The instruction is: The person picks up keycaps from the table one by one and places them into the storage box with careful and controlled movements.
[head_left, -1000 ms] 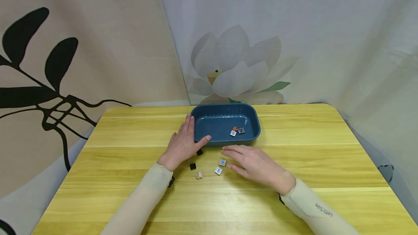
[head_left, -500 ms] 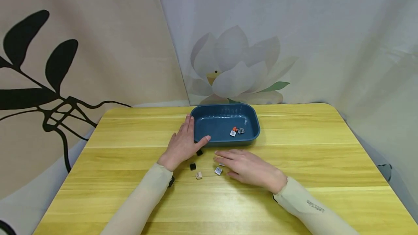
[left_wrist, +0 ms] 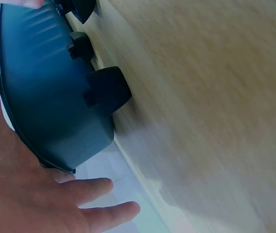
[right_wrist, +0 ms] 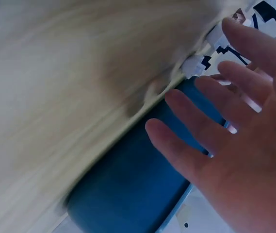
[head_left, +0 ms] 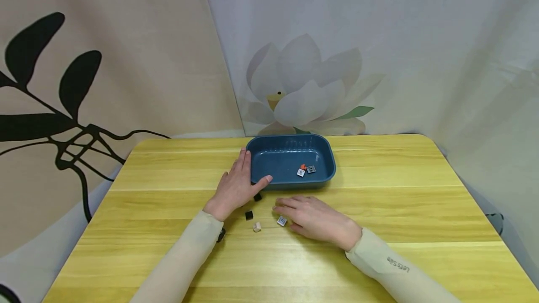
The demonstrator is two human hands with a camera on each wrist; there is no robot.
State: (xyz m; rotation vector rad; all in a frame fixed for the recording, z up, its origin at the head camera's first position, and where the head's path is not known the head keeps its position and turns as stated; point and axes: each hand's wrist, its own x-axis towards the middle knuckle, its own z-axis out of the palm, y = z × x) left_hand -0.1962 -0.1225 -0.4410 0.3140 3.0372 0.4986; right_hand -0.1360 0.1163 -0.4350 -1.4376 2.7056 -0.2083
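Observation:
My left hand [head_left: 236, 186] rests against the left side of a dark blue tray [head_left: 290, 184], fingers straight along the wall and thumb at the front rim. In front of the tray, my right hand [head_left: 317, 219] hovers low with loosely bent fingers. By its thumb lies a small white square keycap-like piece [head_left: 281, 221]; a second white piece [right_wrist: 193, 65] shows past the fingertips in the right wrist view and is hidden under the hand in the head view. Black keycap-like pieces [head_left: 249, 215] and a pale one [head_left: 257, 227] lie to the left.
Inside the tray are a white piece [head_left: 301, 172], a grey piece [head_left: 311, 169] and a small orange piece [head_left: 303, 166]. The yellow wooden table [head_left: 400, 191] ends at a printed cloth backdrop [head_left: 168, 60] behind the tray.
My right hand has moved left and slightly toward me, covering one of the two white pieces in the head view. The left hand and the tray have stayed put.

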